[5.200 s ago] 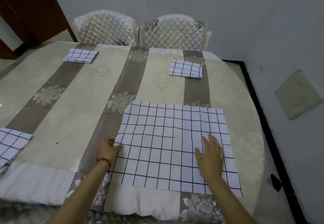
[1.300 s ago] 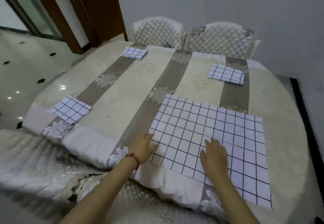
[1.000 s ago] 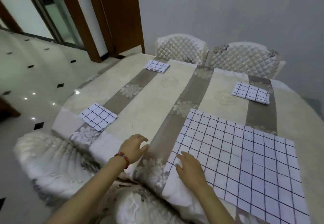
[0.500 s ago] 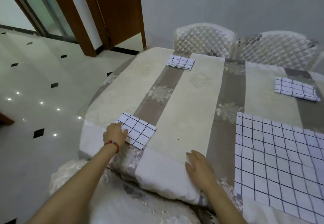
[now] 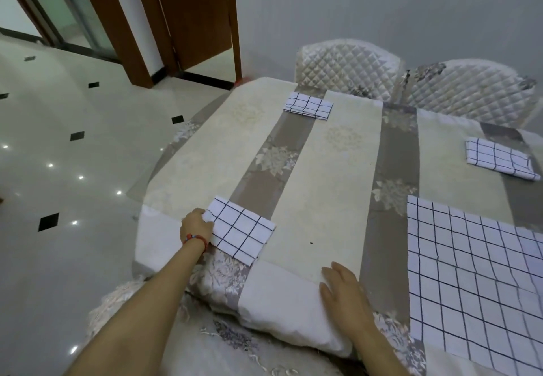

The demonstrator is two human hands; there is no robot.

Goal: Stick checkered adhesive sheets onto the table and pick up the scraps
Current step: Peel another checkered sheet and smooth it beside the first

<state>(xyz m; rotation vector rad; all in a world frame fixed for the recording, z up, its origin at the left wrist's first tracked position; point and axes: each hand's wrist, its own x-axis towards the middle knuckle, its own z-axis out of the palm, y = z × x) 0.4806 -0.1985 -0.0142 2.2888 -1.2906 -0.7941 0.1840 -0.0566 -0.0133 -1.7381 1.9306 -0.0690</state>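
Observation:
A folded checkered sheet (image 5: 241, 230) lies near the table's front left edge, and my left hand (image 5: 195, 225) pinches its left corner. My right hand (image 5: 342, 293) rests flat on the table's front edge, fingers spread, holding nothing. A large unfolded checkered sheet (image 5: 476, 275) lies flat on the table (image 5: 326, 193) at the right. Two more folded checkered sheets sit farther back, one at the far left (image 5: 308, 106) and one at the far right (image 5: 499, 159).
Two quilted white chairs (image 5: 346, 61) (image 5: 470, 87) stand behind the table against the grey wall. A cushioned seat (image 5: 235, 343) is just below the front edge. Glossy tiled floor (image 5: 73, 170) and a brown door (image 5: 191, 14) lie to the left.
Both hands left the large sheet and moved left. My left hand reached the folded sheet at the front left and closed on its corner; my right hand settled on the table edge.

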